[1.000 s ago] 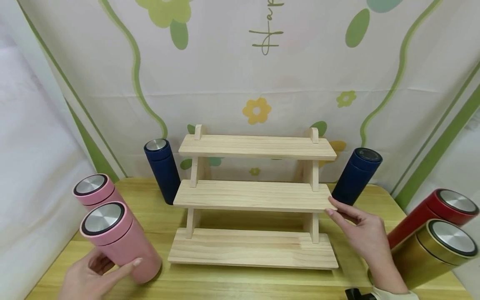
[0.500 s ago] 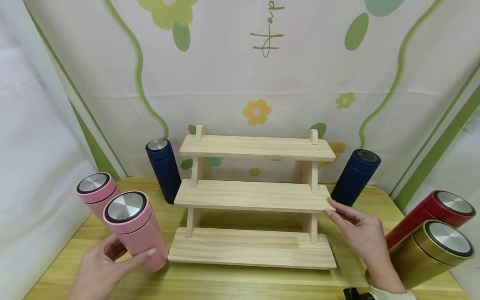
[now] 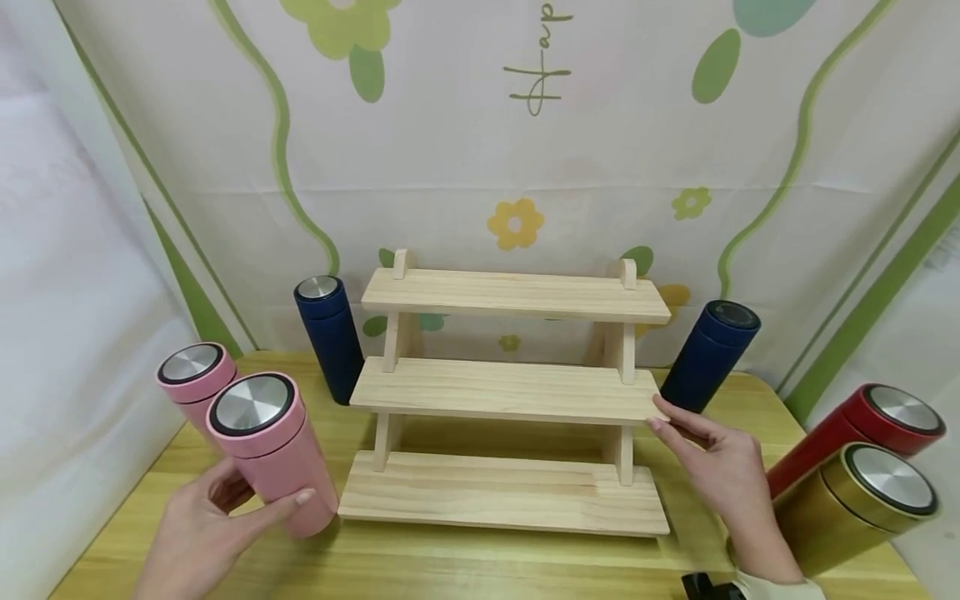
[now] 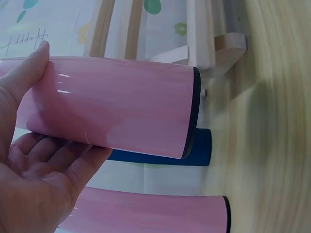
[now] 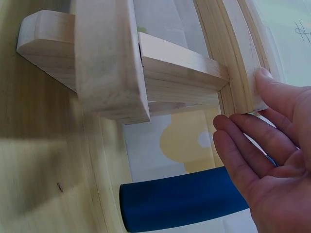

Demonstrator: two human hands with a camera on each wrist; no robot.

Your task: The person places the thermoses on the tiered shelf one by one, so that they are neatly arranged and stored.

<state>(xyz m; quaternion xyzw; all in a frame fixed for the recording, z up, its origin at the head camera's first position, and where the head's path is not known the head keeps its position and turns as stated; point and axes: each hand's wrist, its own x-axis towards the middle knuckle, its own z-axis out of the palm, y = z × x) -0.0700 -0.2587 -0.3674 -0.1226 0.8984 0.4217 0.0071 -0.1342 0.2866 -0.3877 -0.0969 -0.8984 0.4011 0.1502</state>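
My left hand (image 3: 198, 525) grips a pink thermos bottle (image 3: 288, 479) with a steel-topped lid, thumb on one side and fingers on the other. The bottle is upright and slightly tilted, its dark base (image 4: 193, 114) close over the table, just left of the wooden display rack (image 3: 498, 496). A second pink thermos bottle (image 3: 197, 379) stands behind it, partly hidden. At the other side, my right hand (image 3: 723, 467) pinches the right end of the rack's middle shelf (image 3: 502, 392), thumb on one face and fingertips (image 5: 221, 121) at the underside and edge.
Dark blue thermos bottles stand beside the rack, one left (image 3: 330, 346) and one right (image 3: 708, 354). Beyond my right forearm are a red bottle (image 3: 832, 433) and a gold bottle (image 3: 836, 508). A printed cloth (image 3: 450, 142) hangs behind the wooden table (image 3: 450, 567).
My left hand has carried the pink bottle rightward and slightly back, to near the rack's lower left corner. My right hand has kept its pinch on the middle shelf.
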